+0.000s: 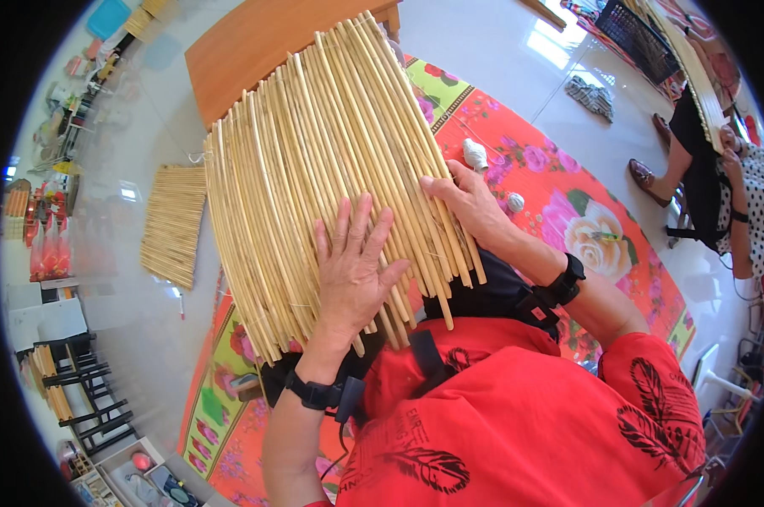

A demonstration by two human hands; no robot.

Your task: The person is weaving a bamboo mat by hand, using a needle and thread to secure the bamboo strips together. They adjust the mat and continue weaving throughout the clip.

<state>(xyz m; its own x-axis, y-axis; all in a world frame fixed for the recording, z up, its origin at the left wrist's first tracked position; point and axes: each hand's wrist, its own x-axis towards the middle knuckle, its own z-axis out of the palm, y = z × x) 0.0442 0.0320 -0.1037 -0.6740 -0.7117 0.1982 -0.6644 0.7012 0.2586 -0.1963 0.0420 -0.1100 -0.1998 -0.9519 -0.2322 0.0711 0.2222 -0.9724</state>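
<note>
A mat of pale yellow reed stalks [314, 152], laid side by side, leans across my lap. Thin white thread shows at places along it. My left hand [352, 270] lies flat on the lower part of the stalks, fingers spread. At the mat's right edge, my right hand [475, 203] grips the outer stalks, thumb on top; its other fingers are partly hidden. Just beyond that hand, a ball of white thread [475, 155] rests on the red floral cloth [525, 203]. A smaller thread ball [515, 202] sits nearer my wrist.
An orange-brown wooden table [247, 51] stands behind the mat's far end. Left of me, a smaller reed mat [173, 224] lies on the tiled floor. A crumpled striped cloth [590, 97] is farther right, near a seated person [694, 160] holding a long woven piece.
</note>
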